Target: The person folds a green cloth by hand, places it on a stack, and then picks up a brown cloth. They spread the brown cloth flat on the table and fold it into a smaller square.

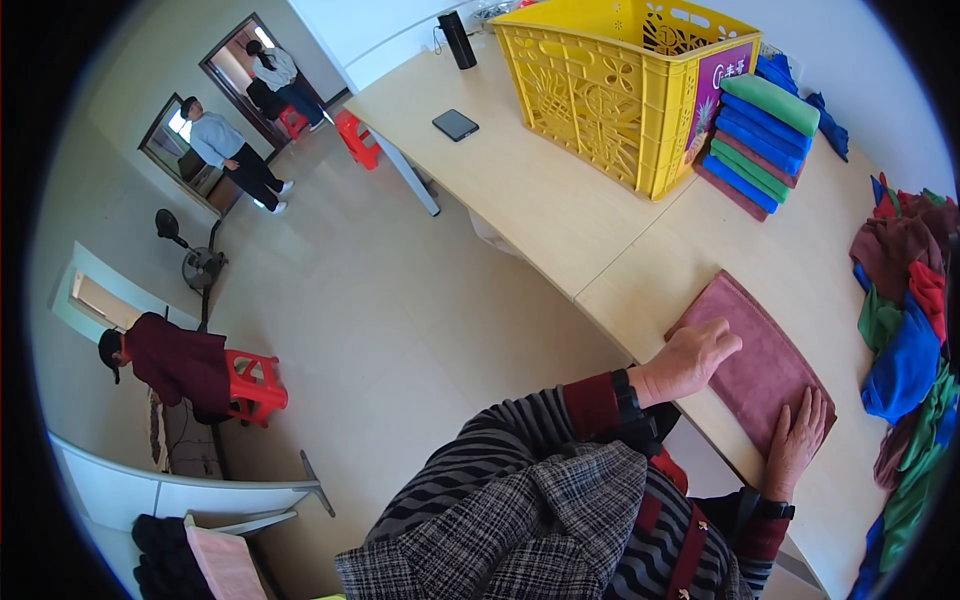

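A folded dusty-pink towel [752, 345] lies flat at the near edge of the light wooden table [560, 200]. My left hand [692, 360] rests on the towel's near left corner, fingers loosely curled. My right hand [797, 432] lies flat, palm down, on the towel's near right end with fingers spread. Neither hand grips anything.
A stack of folded towels [757, 145] in green, blue and pink stands beside a yellow plastic crate [620, 90]. A heap of loose coloured cloths [910, 340] lies at the right. A dark tablet [455, 124] and a black cylinder [457, 40] sit farther back. Other people and red stools [255, 385] are across the floor.
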Demonstrator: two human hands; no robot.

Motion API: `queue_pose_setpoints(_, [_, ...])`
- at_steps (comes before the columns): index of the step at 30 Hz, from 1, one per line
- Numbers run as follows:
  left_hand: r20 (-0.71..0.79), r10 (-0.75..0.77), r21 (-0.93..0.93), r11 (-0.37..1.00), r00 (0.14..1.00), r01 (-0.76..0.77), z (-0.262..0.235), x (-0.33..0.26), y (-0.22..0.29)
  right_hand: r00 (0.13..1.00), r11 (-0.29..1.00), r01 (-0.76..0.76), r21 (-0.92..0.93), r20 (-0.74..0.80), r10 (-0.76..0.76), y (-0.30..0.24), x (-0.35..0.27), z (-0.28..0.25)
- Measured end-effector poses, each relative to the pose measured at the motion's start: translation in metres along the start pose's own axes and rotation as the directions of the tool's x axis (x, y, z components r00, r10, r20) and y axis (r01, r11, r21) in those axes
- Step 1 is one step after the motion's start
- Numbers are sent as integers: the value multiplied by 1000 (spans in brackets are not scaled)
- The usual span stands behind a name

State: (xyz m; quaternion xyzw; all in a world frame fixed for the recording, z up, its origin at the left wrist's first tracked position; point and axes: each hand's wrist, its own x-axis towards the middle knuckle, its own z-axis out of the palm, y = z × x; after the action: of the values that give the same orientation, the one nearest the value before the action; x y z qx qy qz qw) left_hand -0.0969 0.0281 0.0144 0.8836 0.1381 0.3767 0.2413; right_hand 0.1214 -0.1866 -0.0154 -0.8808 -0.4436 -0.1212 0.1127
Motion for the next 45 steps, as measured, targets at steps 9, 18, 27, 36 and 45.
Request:
queue_pose_setpoints(9, [177,122,190,969,977,-155,27,-4,-6,963,918,232,322,58,-264,-90,-1,-18])
queue_pose_setpoints(18, [251,66,221,968,966,-123,19,-11,-4,902,911,354,210,180,-392,-91,-31,-38])
queue_pose_setpoints(27, [335,159,235,941,929,-246,5,8,6,967,984,130,122,204,-153,-33,-69,-61])
queue_pose_setpoints(36, [289,120,189,965,950,-180,14,9,-18,994,996,-40,75,101,33,26,-75,-69])
queue_pose_setpoints(45, [383,225,211,923,896,-322,63,13,48,992,972,77,224,-116,-52,-42,-13,-31])
